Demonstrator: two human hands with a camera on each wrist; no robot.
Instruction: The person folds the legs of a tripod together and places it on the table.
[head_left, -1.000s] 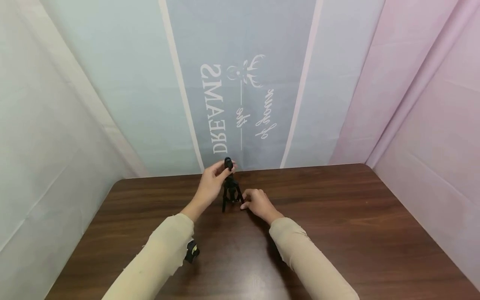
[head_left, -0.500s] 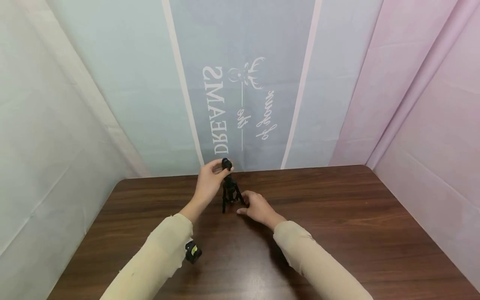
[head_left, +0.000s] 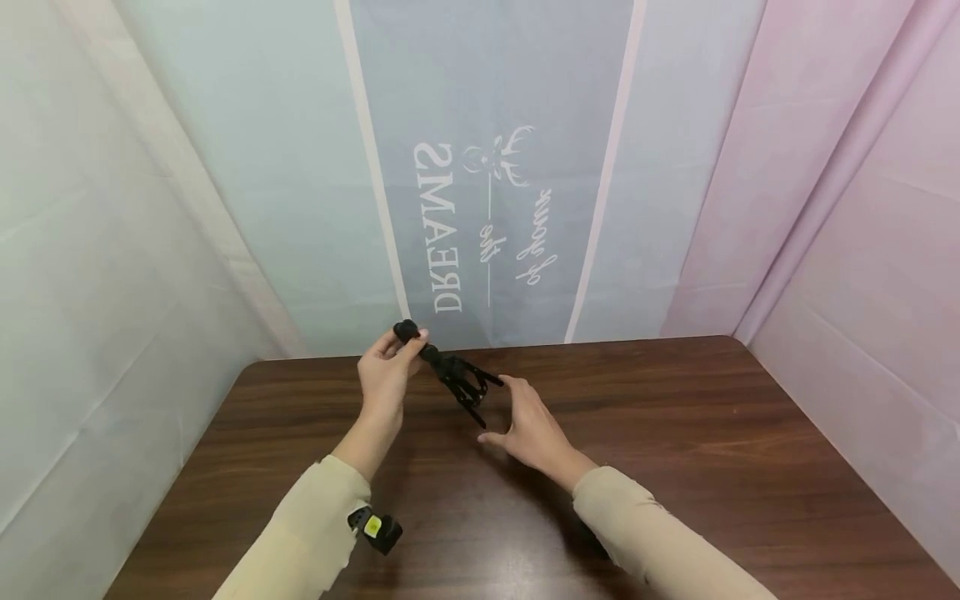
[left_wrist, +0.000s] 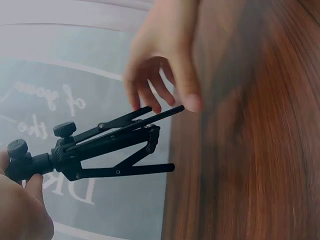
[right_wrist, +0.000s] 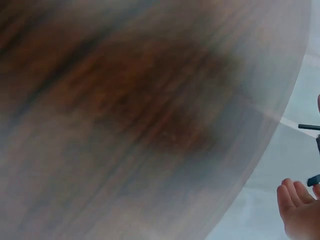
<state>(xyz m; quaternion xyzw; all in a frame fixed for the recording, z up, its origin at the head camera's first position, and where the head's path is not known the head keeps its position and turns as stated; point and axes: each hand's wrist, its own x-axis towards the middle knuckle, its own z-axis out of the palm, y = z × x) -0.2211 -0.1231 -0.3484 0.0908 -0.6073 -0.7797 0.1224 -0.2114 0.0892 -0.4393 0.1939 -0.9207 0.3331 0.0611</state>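
Observation:
A small black tripod hangs tilted above the table, its legs partly spread and pointing down to the right. Its head end is pinched between the thumb and fingers of my left hand. In the left wrist view the tripod shows round knobs near the head and hinged braces between the legs. My right hand is beside the leg ends, thumb and fingers apart. Its fingertips are very close to the leg tips; contact cannot be made out. Only leg ends enter the right wrist view, at its right edge.
The brown wooden table has its far edge just behind the hands. A printed curtain with mirrored lettering hangs behind it, and pale cloth walls stand on both sides. A black wrist-worn device sits on the left forearm.
The tripod has gone from upright to tilted, its head swinging left with my left hand. My right hand has come off the leg it was touching, and its fingers have spread.

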